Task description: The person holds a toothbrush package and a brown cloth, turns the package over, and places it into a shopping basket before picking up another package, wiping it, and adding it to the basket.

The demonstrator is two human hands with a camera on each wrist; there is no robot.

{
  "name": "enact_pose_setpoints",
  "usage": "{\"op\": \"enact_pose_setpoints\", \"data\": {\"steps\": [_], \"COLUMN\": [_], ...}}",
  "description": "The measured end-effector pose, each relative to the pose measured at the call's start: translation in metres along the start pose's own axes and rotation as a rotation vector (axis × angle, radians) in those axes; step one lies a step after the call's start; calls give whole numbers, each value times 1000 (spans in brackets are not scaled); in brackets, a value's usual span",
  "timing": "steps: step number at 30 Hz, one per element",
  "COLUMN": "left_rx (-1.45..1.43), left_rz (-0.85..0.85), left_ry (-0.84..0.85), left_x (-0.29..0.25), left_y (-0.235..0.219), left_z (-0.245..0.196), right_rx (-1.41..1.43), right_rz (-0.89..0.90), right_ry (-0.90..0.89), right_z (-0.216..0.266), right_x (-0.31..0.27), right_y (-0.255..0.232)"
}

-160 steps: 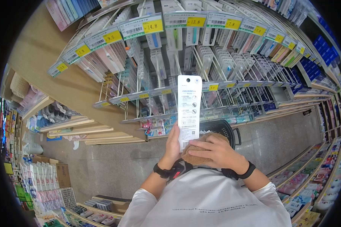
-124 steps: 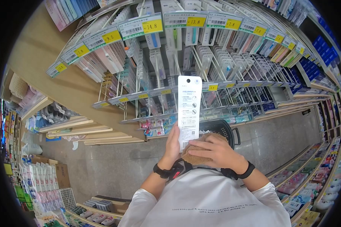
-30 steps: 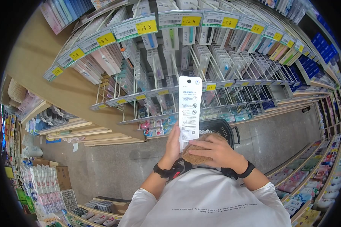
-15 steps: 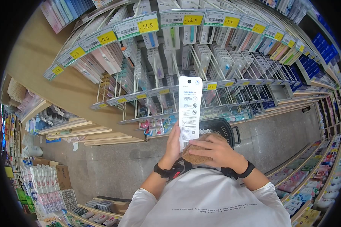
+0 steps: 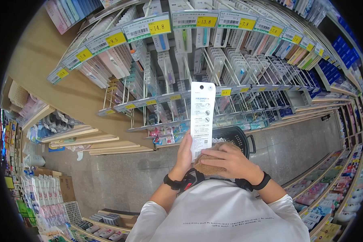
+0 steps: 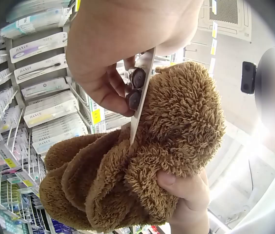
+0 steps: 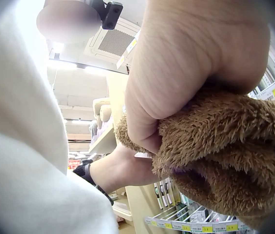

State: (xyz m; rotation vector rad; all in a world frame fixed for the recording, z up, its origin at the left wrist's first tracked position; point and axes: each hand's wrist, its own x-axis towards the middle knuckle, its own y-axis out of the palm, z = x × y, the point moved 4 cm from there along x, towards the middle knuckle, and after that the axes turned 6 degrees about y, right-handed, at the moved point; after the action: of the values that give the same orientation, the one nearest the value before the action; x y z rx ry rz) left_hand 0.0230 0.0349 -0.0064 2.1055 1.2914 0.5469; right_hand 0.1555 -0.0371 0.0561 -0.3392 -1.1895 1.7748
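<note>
My left hand [image 5: 184, 155] holds a tall white packaging card [image 5: 201, 121] upright, its printed back with a barcode and a hang hole toward the head camera. In the left wrist view the card is edge-on, and two dark round pieces [image 6: 136, 87] bulge from its far side beside my fingers. My right hand [image 5: 230, 161] grips a brown, fluffy plush item [image 6: 176, 117] against the card's lower end. Thick folds show on the plush item in the left wrist view, and my right thumb presses into its pile. In the right wrist view my hand covers part of it.
Ahead stand racks of packaged toothbrushes [image 5: 185, 40] on hooks with yellow price tags [image 5: 160, 27]. A black shopping basket [image 5: 242, 143] is beyond my right hand. Shelves of goods [image 5: 326, 181] line the right, a wooden shelf end [image 5: 40, 52] the left, with a cardboard box [image 5: 67, 188] lower down.
The head view shifts very slightly against the racks. Both hands, the card and the plush item keep the same pose.
</note>
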Motion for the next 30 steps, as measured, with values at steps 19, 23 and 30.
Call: {"op": "enact_pose_setpoints", "data": {"steps": [19, 23, 30], "left_rx": [15, 29, 22], "left_rz": [4, -2, -6], "left_ry": [-1, -6, -10], "left_x": [-2, -2, -2], "left_y": [4, 1, 4], "left_z": [-1, 2, 1], "right_rx": [2, 3, -2], "right_rz": [-13, -7, -1], "right_ry": [39, 45, 48], "right_z": [3, 3, 2], "right_x": [-1, -1, -2], "right_y": [-3, -4, -3]}}
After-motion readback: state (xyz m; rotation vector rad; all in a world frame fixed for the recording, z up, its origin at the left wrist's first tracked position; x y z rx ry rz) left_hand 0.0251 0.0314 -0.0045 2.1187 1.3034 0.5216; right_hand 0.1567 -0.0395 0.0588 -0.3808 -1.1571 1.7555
